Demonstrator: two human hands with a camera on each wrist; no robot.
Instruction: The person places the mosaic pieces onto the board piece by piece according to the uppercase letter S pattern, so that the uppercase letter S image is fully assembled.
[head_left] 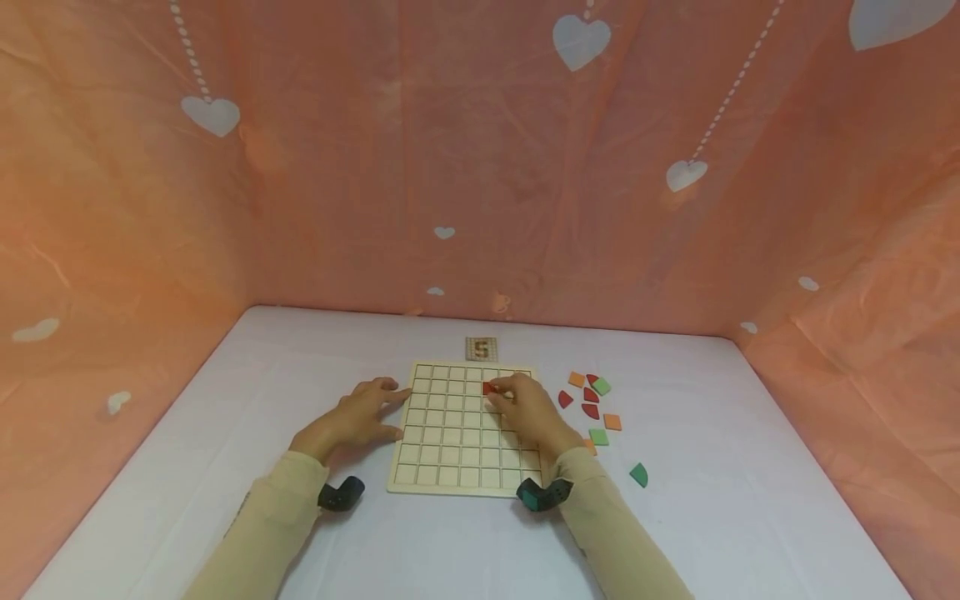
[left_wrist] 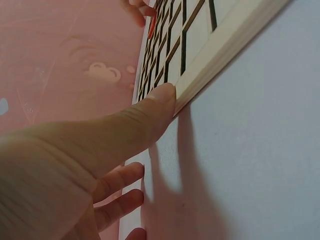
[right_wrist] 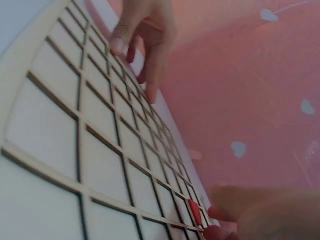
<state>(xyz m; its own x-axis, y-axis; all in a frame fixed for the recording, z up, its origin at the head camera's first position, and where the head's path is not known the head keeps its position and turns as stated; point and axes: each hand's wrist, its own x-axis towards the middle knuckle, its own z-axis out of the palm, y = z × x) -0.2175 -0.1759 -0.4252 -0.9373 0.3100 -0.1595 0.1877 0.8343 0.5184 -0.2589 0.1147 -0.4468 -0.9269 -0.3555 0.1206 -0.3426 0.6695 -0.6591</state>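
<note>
A pale wooden board [head_left: 452, 435] with a grid of square recesses lies flat on the white table. At its left edge is my left hand [head_left: 363, 414], fingers spread; the thumb tip touches the rim in the left wrist view. My right hand [head_left: 531, 410] reaches over the board's upper right, thumb and index finger pinching a small red tile [head_left: 488, 387] at one of the grid squares. In the right wrist view the red tile [right_wrist: 195, 212] sits in the grid right at the fingertips, its far side partly hidden by them.
Right of the board lie loose tiles: several red quarter-circles [head_left: 590, 411], orange squares [head_left: 612, 422], light green squares [head_left: 598, 437] and a dark green quarter-circle [head_left: 638, 474]. A small patterned card [head_left: 482, 349] lies behind the board. Orange-pink cloth [head_left: 337, 208] surrounds the table.
</note>
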